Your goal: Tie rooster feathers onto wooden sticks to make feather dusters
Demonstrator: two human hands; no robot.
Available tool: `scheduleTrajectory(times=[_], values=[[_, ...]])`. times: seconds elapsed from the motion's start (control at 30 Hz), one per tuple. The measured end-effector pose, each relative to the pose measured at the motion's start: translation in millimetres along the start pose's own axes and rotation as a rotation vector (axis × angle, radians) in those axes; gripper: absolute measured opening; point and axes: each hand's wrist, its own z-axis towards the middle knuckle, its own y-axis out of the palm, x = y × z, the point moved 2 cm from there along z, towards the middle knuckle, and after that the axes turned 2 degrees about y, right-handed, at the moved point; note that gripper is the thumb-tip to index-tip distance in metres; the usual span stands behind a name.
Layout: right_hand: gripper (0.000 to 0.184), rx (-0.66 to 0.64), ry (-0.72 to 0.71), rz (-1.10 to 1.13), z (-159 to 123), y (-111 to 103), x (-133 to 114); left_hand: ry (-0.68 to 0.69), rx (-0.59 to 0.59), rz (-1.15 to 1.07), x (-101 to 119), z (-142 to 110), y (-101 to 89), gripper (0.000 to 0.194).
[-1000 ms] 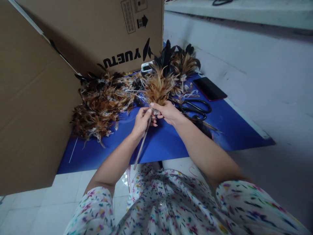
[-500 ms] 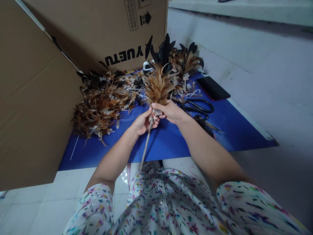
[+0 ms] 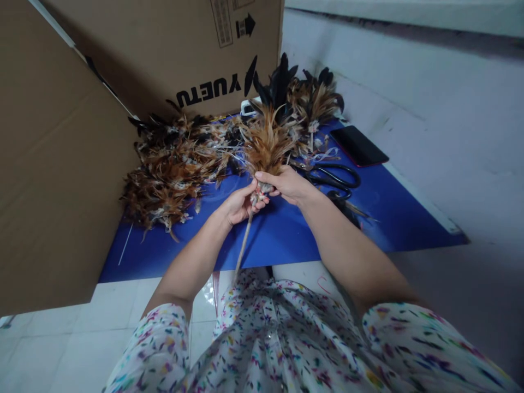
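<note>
Our left hand and right hand both clamp the feather bunch at its base. Right of this bunch lie scissors, and left, a feather pile.

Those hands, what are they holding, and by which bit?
The left hand and right hand hold a feather bunch at its base, where it meets the stick.

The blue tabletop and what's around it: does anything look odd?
Yes: the YUETU lettering on the cardboard box behind the feather pile reads upside down, as if the box were turned over. The held feather duster shows no obvious damage.
</note>
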Motion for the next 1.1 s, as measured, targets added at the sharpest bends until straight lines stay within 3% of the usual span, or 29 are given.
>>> scheduleTrajectory(times=[0.23,0.73,1.1], values=[[0.035,0.002,-0.011,-0.027,1.7,0.0,4.5,-0.030,-0.034,-0.017,-0.6,0.6,0.3,0.050],[0.028,0.109,0.103,-0.154,1.0,-3.3,6.6,-0.028,0.028,0.037,-0.6,-1.2,2.8,0.041],[0.036,0.034,0.020,-0.164,3.7,-5.1,10.1,-0.088,-0.034,-0.098,-2.2,-0.2,-0.1,0.042]])
